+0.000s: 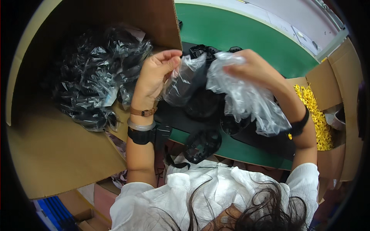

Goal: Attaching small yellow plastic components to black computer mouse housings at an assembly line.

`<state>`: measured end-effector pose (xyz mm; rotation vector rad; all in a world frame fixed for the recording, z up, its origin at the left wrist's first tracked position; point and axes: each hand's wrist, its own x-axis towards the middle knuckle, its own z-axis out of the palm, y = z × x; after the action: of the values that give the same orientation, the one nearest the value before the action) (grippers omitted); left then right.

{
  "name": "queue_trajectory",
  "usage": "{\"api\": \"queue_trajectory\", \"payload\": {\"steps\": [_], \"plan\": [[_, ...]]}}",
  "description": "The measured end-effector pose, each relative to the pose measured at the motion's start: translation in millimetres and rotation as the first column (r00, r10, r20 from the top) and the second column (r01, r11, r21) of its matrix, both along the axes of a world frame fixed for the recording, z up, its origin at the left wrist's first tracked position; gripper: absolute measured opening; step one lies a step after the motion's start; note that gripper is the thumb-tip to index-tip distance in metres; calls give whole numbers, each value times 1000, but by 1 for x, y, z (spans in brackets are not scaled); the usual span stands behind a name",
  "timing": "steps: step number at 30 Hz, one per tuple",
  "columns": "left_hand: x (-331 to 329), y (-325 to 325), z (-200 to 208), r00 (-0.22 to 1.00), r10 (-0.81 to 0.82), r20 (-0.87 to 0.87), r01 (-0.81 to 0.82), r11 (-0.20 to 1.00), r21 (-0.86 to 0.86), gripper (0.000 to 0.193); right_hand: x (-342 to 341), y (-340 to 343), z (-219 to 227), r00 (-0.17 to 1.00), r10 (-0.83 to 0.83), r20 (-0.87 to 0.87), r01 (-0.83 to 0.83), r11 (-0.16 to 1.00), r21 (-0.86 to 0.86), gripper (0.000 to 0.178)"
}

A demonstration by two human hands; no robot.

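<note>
Clear plastic film, two lots, both held at the centre of the frame: one smooth, glossy bag [180, 85], its upper edge pinched between thumb and fingers of the left hand [158, 73]; one crumpled, whitish bunch of film [246, 101], gripped in the closed fingers of the right hand [250, 69], blurred. Whether the smooth bag contains a part I cannot tell — dark shapes show through it. Done, by my judgement: a shiny, creased heap of bagged black pieces [96, 77], in the big brown carton [58, 154], upper left. Left to bag, it seems: bare black mouldings [202, 50] on the flat dark mat [269, 144], plus a hollow, rounded frame [202, 146] lower centre. Bagging looks part-way. Bench [231, 27]: smooth, green. Right edge: corrugated box [327, 82] — small, twisted yellow pieces [312, 115].
</note>
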<state>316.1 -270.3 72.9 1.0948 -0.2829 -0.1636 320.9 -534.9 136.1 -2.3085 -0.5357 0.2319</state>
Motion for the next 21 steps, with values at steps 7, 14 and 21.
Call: {"api": "queue_trajectory", "payload": {"steps": [7,14,21], "plan": [[-8,-45,43,941,80,329,-17,982,-190,26,-32,-30,17,997,-31,71,-9,863,504,23],[-21,-77,43,932,35,362,-91,986,140,28,-28,-7,8,997,-70,23,46,838,543,18],[-87,-23,8,844,395,362,-374,918,-130,30,-13,-47,-18,944,-330,-22,296,812,503,18]]}}
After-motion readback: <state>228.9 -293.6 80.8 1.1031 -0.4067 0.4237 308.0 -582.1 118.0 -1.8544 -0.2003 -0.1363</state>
